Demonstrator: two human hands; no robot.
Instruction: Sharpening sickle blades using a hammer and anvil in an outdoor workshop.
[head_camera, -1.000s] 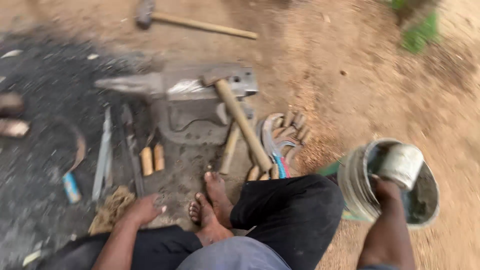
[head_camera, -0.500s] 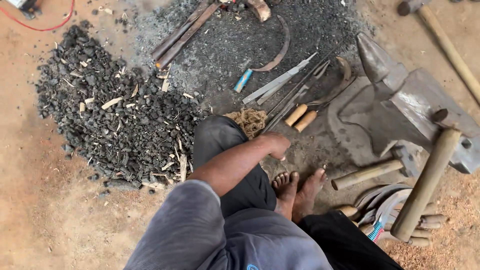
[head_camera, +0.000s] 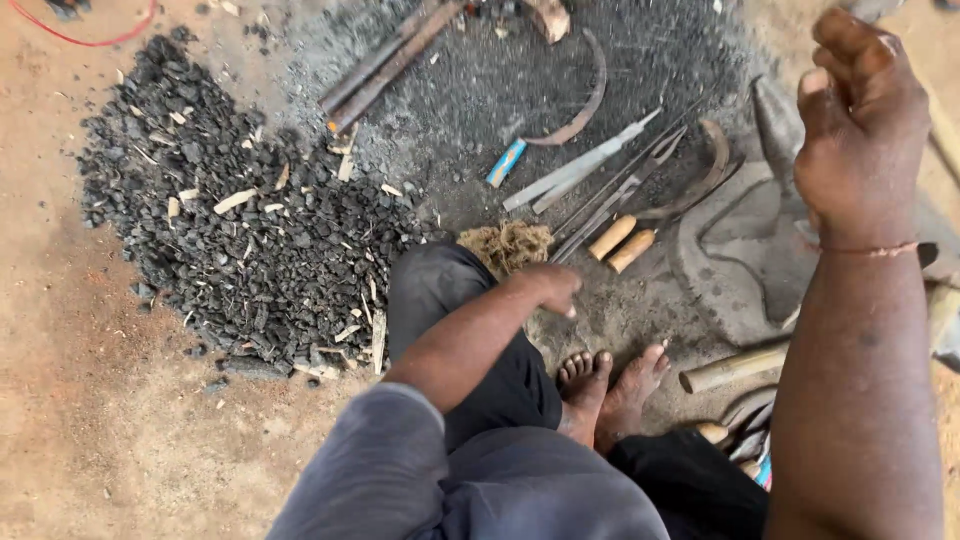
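Observation:
I sit on the ground with my knees bent and my bare feet (head_camera: 610, 385) together. My left hand (head_camera: 550, 285) hangs over my left knee with its fingers curled and nothing in it, close to a tuft of brown fibre (head_camera: 510, 245). My right hand (head_camera: 860, 130) is raised in front of the camera, fingers loosely bent, holding nothing. Under it lies a dark iron anvil (head_camera: 770, 210), partly hidden by my arm. Two tools with pale wooden handles (head_camera: 620, 242) lie between the fibre and the anvil.
A heap of black charcoal (head_camera: 250, 230) fills the left. On the ashy ground ahead lie rusty metal rods (head_camera: 385, 65), a curved blade (head_camera: 585, 110), a blue-handled tool (head_camera: 508, 162) and long metal files (head_camera: 590, 165). A wooden hammer handle (head_camera: 735, 368) lies by my feet.
My view swung left over the charcoal heap. The metal tin in my right hand a second ago is gone, and that hand has risen into view empty. My left hand stays by my knee.

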